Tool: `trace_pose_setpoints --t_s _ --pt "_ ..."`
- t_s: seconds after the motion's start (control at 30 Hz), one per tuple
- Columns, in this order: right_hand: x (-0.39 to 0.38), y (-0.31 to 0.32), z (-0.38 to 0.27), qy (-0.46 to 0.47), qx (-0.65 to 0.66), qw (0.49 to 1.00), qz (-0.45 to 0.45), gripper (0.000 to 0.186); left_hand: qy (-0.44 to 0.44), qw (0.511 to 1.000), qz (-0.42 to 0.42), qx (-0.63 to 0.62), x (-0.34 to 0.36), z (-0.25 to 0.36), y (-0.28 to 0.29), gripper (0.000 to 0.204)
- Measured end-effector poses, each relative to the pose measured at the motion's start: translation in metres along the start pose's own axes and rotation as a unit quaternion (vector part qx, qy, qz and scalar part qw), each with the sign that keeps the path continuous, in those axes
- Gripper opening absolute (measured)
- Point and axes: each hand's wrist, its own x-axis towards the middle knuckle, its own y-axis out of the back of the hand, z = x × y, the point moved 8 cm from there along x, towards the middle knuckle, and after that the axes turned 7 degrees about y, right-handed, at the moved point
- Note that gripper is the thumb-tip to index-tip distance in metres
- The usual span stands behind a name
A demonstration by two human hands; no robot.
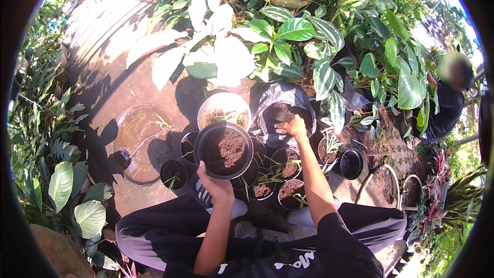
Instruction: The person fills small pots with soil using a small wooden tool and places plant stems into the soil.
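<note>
The left grip [215, 186] holds the dark pot [203, 146]. Right of that pot, the right grip [296, 125] touches soil [278, 117] in a plastic bag [282, 93]; how wide, I cannot tell.

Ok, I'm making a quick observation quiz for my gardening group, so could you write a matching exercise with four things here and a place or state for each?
1. Left hand
2. Right hand
3. White container
4. Plastic bag

A. Open, with soil inside
B. Just beyond the held pot
C. At the bag's soil
D. Gripping a black pot

Pairs: 1-D, 2-C, 3-B, 4-A
</note>
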Motion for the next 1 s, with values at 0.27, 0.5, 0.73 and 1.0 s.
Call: trace_pose_setpoints --t_s 0.27,0.5,0.73,1.0 --pt "0.011 0.025 0.000 -0.021 -0.038 0.999 -0.006 0.041 0.004 1.000 -0.015 0.009 0.001 -0.004 -0.008 0.056" --pt "-0.009 0.000 0.027 -0.088 0.047 0.995 0.021 0.036 0.000 1.000 -0.017 0.007 -0.003 0.004 -0.008 0.056" --pt "0.012 -0.014 0.113 0.001 -0.026 0.995 -0.094 0.024 0.016 0.999 -0.028 -0.008 -0.004 -0.007 -0.024 0.056" --pt "-0.038 0.008 0.065 -0.137 0.357 0.924 -0.027 0.018 0.007 1.000 -0.008 -0.007 -0.002 0.002 -0.004 0.055"
